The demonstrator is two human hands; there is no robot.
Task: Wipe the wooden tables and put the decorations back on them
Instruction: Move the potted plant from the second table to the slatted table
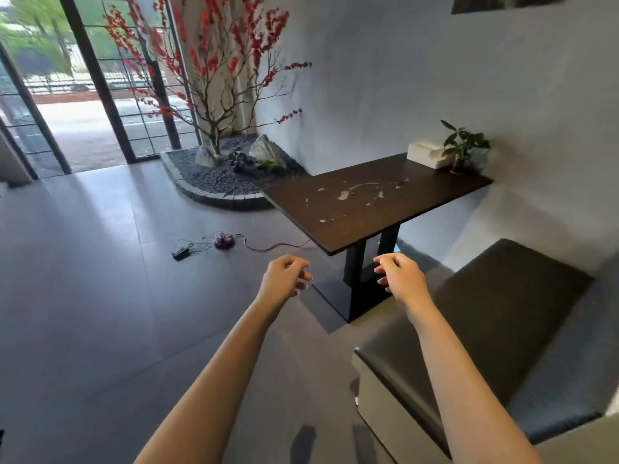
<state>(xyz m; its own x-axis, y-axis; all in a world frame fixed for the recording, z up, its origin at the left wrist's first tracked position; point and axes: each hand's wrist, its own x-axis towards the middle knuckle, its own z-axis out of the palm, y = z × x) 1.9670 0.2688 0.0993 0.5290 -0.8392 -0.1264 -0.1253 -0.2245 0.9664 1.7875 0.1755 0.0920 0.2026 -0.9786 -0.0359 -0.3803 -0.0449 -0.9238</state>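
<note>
The table stood ahead by the wall, smeared with pale spills, a tissue box and plant at its far end. Both hands, left and right, hung before it, fingers loosely curled, holding nothing. Wiping looked unstarted; next would likely be clearing the decorations and fetching a cloth, none visible.

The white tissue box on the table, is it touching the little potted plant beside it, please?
Cannot tell. In the head view the potted plant overlaps the right end of the tissue box, its leaves in front, so no contact or gap shows plainly.
</note>
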